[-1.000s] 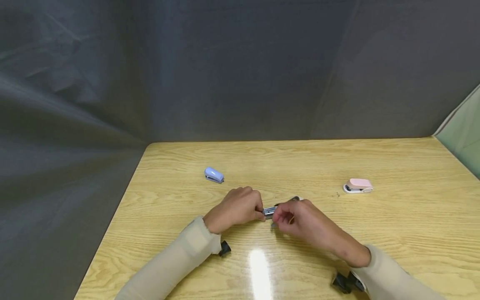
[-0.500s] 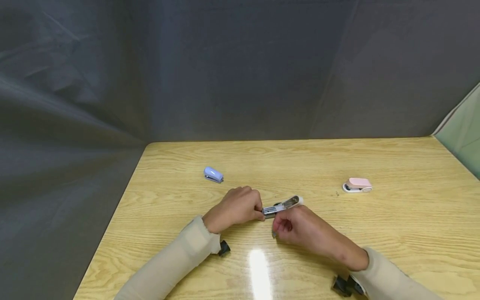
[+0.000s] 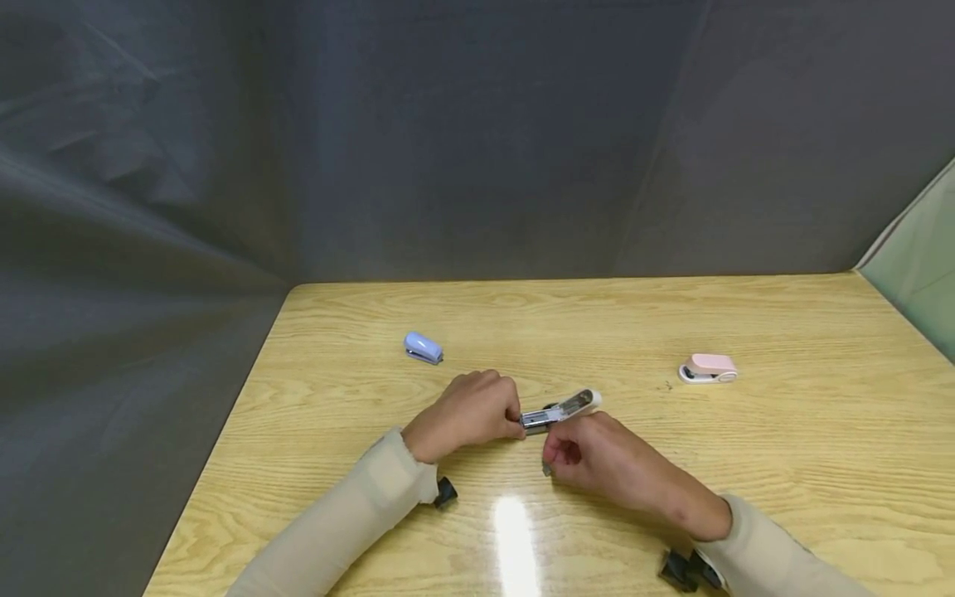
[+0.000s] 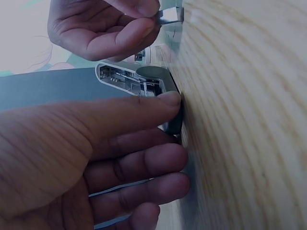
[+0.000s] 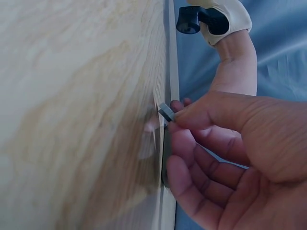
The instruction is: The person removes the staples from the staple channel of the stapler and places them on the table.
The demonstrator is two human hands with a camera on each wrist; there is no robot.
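A white stapler (image 3: 567,408) lies swung open on the wooden table (image 3: 746,464), with its metal magazine showing. My left hand (image 3: 477,410) grips its left end with the thumb and curled fingers. In the left wrist view the thumb presses on the stapler (image 4: 139,81) against the table. My right hand (image 3: 589,452) is just in front of the stapler and pinches a short grey staple strip (image 3: 547,469) at its fingertips. The right wrist view shows the staple strip (image 5: 166,111) between thumb and forefinger, close above the table (image 5: 72,96).
A small blue stapler (image 3: 423,347) sits at the back left of the table. A pink stapler (image 3: 709,368) sits at the right. Dark cloth hangs behind and to the left of the table.
My right hand has drawn back from the stapler toward me with the staple strip, uncovering the open stapler top. The left hand has kept its place.
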